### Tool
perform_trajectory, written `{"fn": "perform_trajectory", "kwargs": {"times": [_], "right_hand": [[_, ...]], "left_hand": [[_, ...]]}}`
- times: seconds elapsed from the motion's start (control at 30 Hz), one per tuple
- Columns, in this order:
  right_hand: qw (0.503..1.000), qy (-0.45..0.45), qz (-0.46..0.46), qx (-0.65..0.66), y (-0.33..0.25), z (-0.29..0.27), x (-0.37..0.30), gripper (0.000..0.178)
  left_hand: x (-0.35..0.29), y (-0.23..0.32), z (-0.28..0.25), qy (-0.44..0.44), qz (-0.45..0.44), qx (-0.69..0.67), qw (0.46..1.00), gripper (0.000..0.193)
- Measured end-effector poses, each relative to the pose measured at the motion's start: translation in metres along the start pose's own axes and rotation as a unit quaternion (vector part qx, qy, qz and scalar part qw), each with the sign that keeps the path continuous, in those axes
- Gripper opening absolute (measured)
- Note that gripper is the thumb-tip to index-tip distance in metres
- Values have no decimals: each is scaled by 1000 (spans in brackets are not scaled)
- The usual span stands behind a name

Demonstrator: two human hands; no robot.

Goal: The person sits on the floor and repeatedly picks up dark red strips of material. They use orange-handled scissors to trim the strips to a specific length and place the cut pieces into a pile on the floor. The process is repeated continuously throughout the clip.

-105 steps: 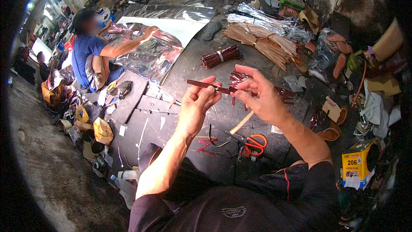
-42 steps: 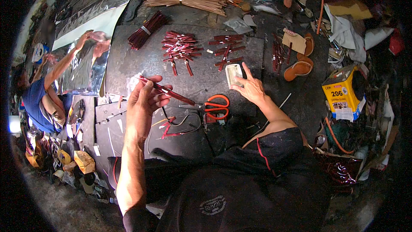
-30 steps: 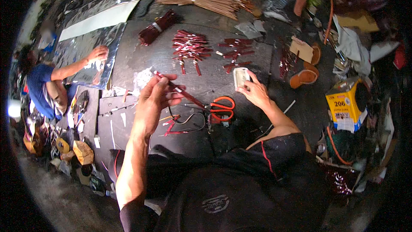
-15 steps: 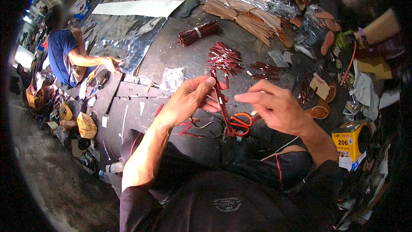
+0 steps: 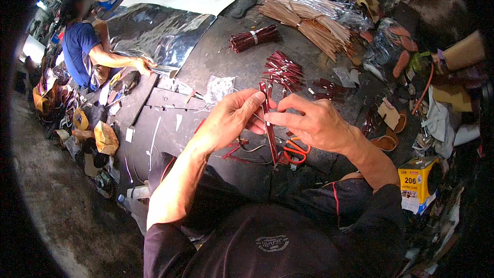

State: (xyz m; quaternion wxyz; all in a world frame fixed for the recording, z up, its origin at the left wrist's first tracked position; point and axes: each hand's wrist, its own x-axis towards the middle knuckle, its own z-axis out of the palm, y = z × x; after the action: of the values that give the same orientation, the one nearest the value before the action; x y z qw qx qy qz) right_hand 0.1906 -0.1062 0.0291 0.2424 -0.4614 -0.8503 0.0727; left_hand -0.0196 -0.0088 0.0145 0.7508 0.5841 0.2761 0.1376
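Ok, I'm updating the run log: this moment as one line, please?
left hand: grips dark-red strip | right hand: fingers at same strip | nearby: orange-handled scissors, pile of similar strips

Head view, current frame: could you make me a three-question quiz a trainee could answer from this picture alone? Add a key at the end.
1. True or false: the orange-handled scissors are held in the right hand.
2. Multiple choice: what does the left hand hold?
A) a plastic bottle
B) a dark red strip
C) a sandal
3. Fill in the blank: in the picture, the bundle of tan strips lies to the ____ of the tied dark red bundle.

Key:
1. False; they lie on the dark surface.
2. B
3. right
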Motion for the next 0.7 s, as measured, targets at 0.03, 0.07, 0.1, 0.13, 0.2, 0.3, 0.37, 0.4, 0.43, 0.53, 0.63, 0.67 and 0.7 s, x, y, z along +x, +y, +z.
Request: {"fn": "perform_trajectory", "kwargs": {"times": [0.03,0.07,0.1,0.13,0.2,0.3,0.37,0.4,0.43,0.53,0.63,0.67,0.7], "right_hand": [[1000,-1,-2,-1,0,-1,0,36],[1000,-2,-4,-2,-1,-2,0,36],[1000,-3,-6,-4,-2,-4,0,35],[1000,-1,-16,-12,-2,-5,-1,35],[999,3,-35,-28,-1,-7,-4,34],[998,-5,-50,-29,-1,-9,-7,34],[998,-5,-53,-28,4,-7,-13,34],[998,-4,-55,-27,6,-7,-15,34],[998,-6,-61,-28,7,-8,-16,34],[997,-9,-70,-34,9,-11,-21,35],[997,1,-63,-46,10,-10,-24,34],[997,10,-67,-45,9,-9,-24,33],[996,19,-70,-44,9,-9,-24,32]], "left_hand": [[0,0,0,2,3,-6,1000,39],[1,0,1,3,5,-11,1000,40],[1,0,2,4,8,-17,1000,41],[2,-1,3,7,9,-22,1000,42],[4,-3,5,11,10,-32,999,42],[8,-1,5,-2,0,-16,1000,43],[10,-2,8,-2,-6,-31,1000,44],[11,-3,9,-1,-8,-39,999,44],[13,-4,10,-2,-11,-38,999,44],[18,-7,9,-4,-19,-33,999,44],[21,-7,9,-11,-23,-23,999,42],[21,-6,10,-13,-25,-22,999,40],[22,-6,11,-16,-27,-21,999,39]]}}
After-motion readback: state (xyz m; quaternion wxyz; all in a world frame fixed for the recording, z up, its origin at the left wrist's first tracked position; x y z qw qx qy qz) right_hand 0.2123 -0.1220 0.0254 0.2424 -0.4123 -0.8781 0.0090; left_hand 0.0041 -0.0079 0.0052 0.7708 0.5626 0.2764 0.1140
